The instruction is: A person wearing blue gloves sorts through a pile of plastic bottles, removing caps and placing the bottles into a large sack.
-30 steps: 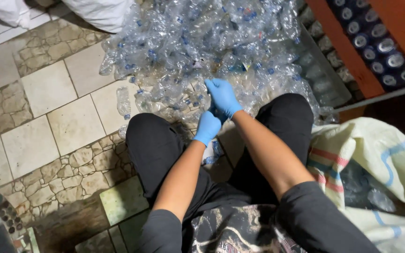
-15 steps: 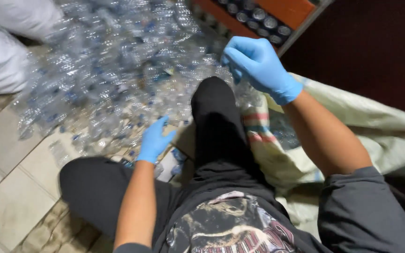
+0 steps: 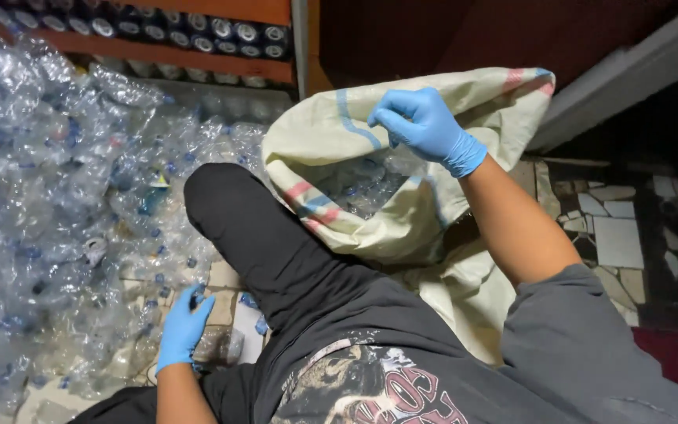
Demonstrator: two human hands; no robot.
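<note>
Thin blue disposable gloves are worn on the left hand and the right hand, each ending in a snug cuff at the wrist. The forearms are left bare. A dark grey top is worn, its sleeves pushed up toward the elbows, with a cracked pale and pink print across the chest. The legs are covered by plain black trousers.

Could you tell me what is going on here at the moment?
A seated person in blue gloves is working among crushed clear plastic bottles heaped on the tiled floor. The right hand is over the open mouth of a cream woven sack that already holds some bottles. The left hand is down on a flattened bottle beside the knee.
</note>
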